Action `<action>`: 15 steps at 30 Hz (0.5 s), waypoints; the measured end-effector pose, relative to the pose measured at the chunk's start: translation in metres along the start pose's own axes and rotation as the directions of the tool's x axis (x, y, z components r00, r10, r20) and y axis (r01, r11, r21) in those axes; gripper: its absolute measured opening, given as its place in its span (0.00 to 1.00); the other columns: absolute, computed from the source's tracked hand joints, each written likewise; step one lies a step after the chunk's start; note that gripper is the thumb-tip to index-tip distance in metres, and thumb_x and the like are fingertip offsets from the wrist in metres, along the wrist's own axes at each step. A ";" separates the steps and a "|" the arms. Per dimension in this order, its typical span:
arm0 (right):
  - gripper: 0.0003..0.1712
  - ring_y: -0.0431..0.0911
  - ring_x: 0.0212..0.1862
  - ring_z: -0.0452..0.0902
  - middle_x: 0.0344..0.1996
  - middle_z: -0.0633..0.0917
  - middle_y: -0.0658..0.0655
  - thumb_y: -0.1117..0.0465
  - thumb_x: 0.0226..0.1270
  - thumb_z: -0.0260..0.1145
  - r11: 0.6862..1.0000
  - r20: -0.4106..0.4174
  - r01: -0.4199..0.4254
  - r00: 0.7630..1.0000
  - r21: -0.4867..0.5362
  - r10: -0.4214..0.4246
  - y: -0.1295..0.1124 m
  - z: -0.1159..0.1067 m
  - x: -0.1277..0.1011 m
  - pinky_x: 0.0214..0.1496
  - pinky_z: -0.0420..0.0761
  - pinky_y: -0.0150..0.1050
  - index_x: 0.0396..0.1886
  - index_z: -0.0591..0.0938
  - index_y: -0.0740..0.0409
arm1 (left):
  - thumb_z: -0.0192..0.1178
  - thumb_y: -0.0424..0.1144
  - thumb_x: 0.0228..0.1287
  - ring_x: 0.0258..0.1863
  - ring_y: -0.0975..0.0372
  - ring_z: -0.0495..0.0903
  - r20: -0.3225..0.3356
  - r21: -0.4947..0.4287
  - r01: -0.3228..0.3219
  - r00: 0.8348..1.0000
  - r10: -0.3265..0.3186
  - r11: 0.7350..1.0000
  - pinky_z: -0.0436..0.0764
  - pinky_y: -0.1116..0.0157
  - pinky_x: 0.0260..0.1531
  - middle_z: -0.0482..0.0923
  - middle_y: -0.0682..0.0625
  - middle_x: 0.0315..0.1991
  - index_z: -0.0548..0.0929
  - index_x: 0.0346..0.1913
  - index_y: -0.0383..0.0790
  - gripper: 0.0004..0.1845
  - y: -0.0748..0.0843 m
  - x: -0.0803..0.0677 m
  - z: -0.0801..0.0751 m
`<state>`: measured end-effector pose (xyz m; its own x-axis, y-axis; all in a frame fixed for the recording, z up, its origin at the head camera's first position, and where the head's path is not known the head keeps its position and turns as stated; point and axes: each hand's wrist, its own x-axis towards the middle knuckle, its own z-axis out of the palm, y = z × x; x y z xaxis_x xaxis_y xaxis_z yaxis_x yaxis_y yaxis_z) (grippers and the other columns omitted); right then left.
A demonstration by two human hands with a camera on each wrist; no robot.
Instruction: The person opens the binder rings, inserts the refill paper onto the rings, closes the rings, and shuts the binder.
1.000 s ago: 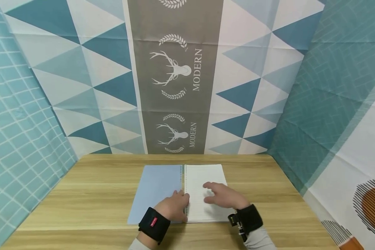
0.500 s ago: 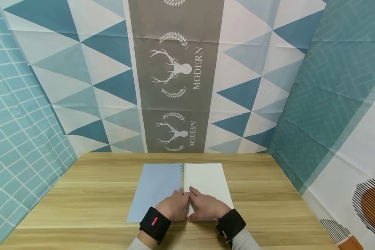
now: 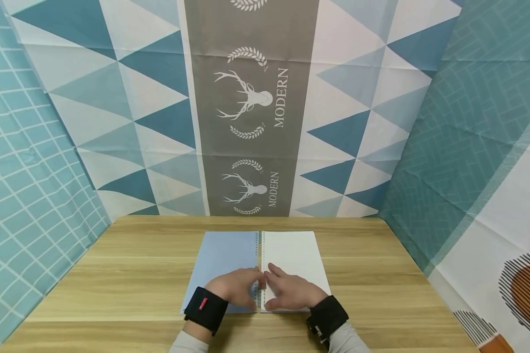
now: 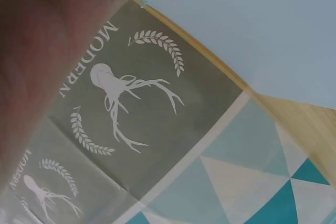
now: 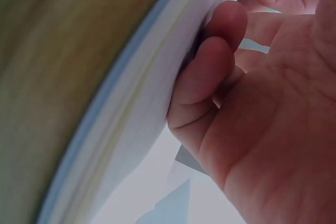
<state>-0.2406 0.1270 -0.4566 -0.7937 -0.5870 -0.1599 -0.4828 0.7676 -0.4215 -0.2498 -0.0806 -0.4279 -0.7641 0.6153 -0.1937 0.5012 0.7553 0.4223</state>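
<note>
A spiral-bound notebook lies spread on the table in the head view, its pale blue cover [image 3: 225, 250] to the left and its white ruled page [image 3: 291, 250] to the right. The coil binding [image 3: 259, 255] runs between them. Over the cover's lower right part is my left hand [image 3: 235, 288], fingers arched and thumb apart from them, close beside the coil. My right hand [image 3: 295, 291] rests on the page's lower left, fingertips right at the binding. In the right wrist view, bent fingers [image 5: 202, 74] meet the paper above the stacked page edges [image 5: 128, 93]. Neither hand shows anything gripped.
The wooden table [image 3: 137, 274] extends around the notebook on all sides. Behind it hangs a patterned cloth [image 3: 247, 117] with deer heads and triangles. Tiled-pattern cloth [image 3: 31, 162] covers the left side, and another patterned cloth [image 3: 472, 147] the right.
My right hand has come down and left onto the page beside the binding. More recently, my left hand has shifted slightly left, away from the coil. The notebook stays spread in place.
</note>
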 end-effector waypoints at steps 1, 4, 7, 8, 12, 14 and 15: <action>0.50 0.57 0.67 0.77 0.82 0.55 0.61 0.39 0.66 0.68 1.000 -0.002 -0.004 1.000 -0.004 0.004 0.000 0.000 0.000 0.62 0.81 0.51 0.80 0.61 0.57 | 0.80 0.37 0.45 0.74 0.48 0.70 0.003 -0.005 -0.002 1.000 0.002 1.000 0.73 0.48 0.69 0.75 0.45 0.70 0.82 0.43 0.54 0.22 -0.001 0.000 0.000; 0.50 0.58 0.69 0.75 0.82 0.56 0.60 0.39 0.66 0.68 1.000 -0.008 -0.011 1.000 -0.008 0.011 0.000 0.000 0.001 0.64 0.79 0.54 0.80 0.62 0.57 | 0.80 0.35 0.45 0.75 0.48 0.69 0.008 -0.013 -0.001 1.000 0.001 1.000 0.72 0.47 0.70 0.74 0.45 0.71 0.83 0.45 0.54 0.23 -0.002 0.000 -0.001; 0.48 0.58 0.70 0.74 0.82 0.57 0.60 0.40 0.67 0.68 1.000 -0.010 -0.014 1.000 -0.004 0.014 0.001 0.000 0.002 0.65 0.78 0.55 0.79 0.63 0.56 | 0.79 0.34 0.44 0.75 0.49 0.69 0.003 -0.014 -0.003 1.000 0.003 1.000 0.71 0.48 0.70 0.75 0.45 0.71 0.83 0.45 0.54 0.23 -0.004 0.000 -0.001; 0.48 0.58 0.70 0.74 0.82 0.57 0.59 0.41 0.67 0.68 1.000 -0.009 -0.014 1.000 0.000 0.014 0.001 0.000 0.002 0.65 0.78 0.55 0.79 0.63 0.56 | 0.79 0.34 0.44 0.75 0.49 0.69 0.001 -0.012 -0.005 1.000 0.005 1.000 0.71 0.48 0.70 0.75 0.45 0.71 0.83 0.45 0.54 0.23 -0.004 0.000 0.000; 0.48 0.57 0.70 0.74 0.82 0.57 0.59 0.40 0.67 0.68 1.000 -0.008 -0.010 1.000 0.007 0.010 0.002 0.001 0.002 0.66 0.78 0.54 0.79 0.63 0.56 | 0.80 0.33 0.43 0.74 0.49 0.70 -0.011 -0.001 -0.011 1.000 0.011 1.000 0.71 0.49 0.71 0.77 0.48 0.69 0.83 0.44 0.54 0.23 -0.004 0.001 0.000; 0.48 0.57 0.70 0.74 0.82 0.57 0.59 0.40 0.67 0.68 1.000 -0.008 -0.008 1.000 0.009 0.008 0.003 0.001 0.002 0.66 0.78 0.54 0.79 0.63 0.57 | 0.80 0.33 0.43 0.74 0.50 0.70 -0.015 -0.001 -0.012 1.000 0.012 1.000 0.72 0.49 0.70 0.78 0.48 0.68 0.83 0.44 0.54 0.23 -0.004 0.001 0.000; 0.48 0.57 0.70 0.74 0.82 0.57 0.59 0.40 0.68 0.68 1.000 -0.009 -0.006 1.000 0.009 0.006 0.003 0.001 0.002 0.66 0.78 0.54 0.79 0.62 0.57 | 0.80 0.33 0.43 0.73 0.50 0.71 -0.017 -0.003 -0.014 1.000 0.014 1.000 0.72 0.49 0.70 0.79 0.48 0.67 0.83 0.44 0.53 0.23 -0.004 0.000 0.000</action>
<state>-0.2432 0.1278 -0.4593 -0.7996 -0.5803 -0.1545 -0.4748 0.7684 -0.4290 -0.2521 -0.0833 -0.4292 -0.7639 0.6217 -0.1729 0.5105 0.7462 0.4273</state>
